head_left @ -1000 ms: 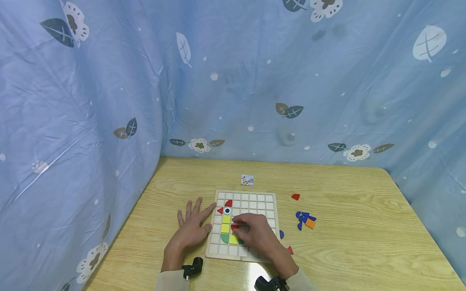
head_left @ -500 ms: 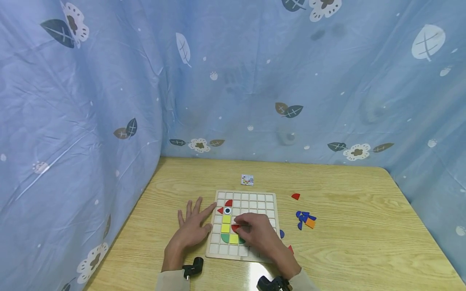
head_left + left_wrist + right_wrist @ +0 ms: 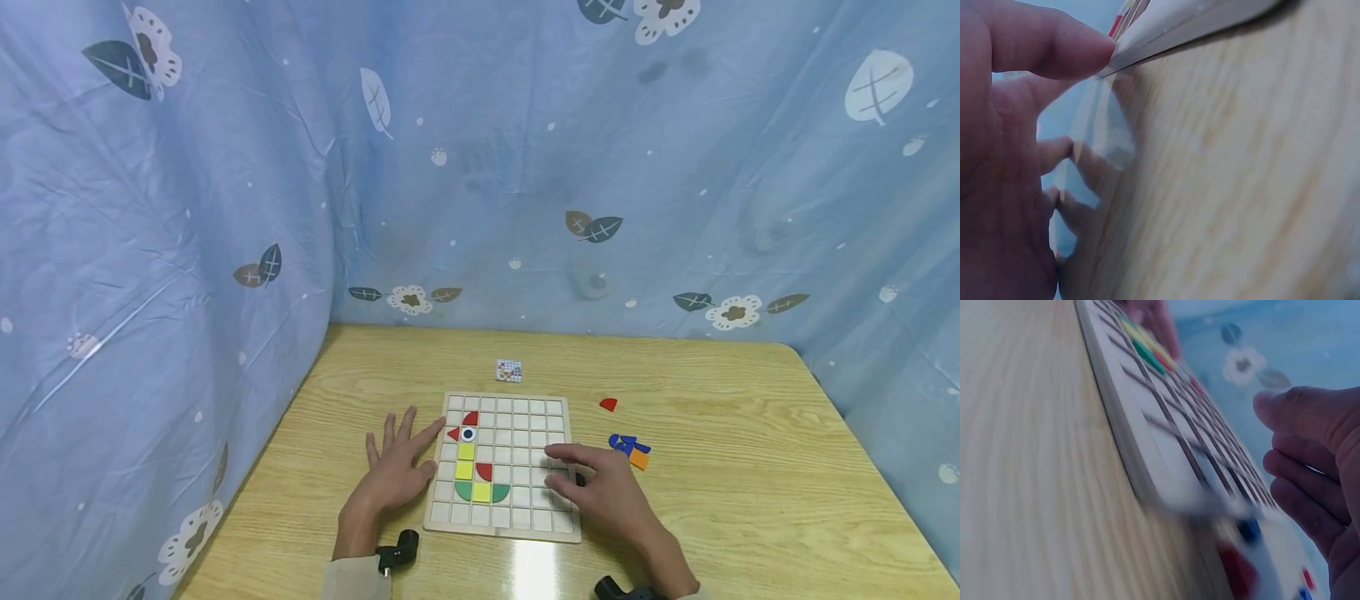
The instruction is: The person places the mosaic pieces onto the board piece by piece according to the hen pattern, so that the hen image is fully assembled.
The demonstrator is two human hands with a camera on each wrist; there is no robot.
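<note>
A wooden grid board [image 3: 504, 532] lies on the table with a bird-like figure in its cells. The figure has a red quarter-circle piece [image 3: 483, 472], several yellow squares [image 3: 466, 452], green quarter pieces [image 3: 501, 493], a round eye piece [image 3: 468, 434], a red triangle [image 3: 453, 434] and a red quarter piece at its top [image 3: 471, 418]. My left hand [image 3: 397, 475] rests with spread fingers, thumb and index finger at the board's left edge. Over the right edge hovers my right hand [image 3: 603, 487], thumb and index finger apart and nothing between them. In the right wrist view, a blue piece [image 3: 1249, 530] and a red piece [image 3: 1236, 570] lie beside the board.
Behind the board lies a small picture card [image 3: 508, 371]. To the right are a loose red quarter piece [image 3: 608, 404], a cluster of blue pieces [image 3: 628, 445] and an orange square [image 3: 639, 460]. A blue curtain [image 3: 480, 208] surrounds the wooden table [image 3: 742, 467].
My right hand has let go of the red quarter-circle piece, which sits above the yellow square, and has moved right to the board's edge. The left hand has stayed still.
</note>
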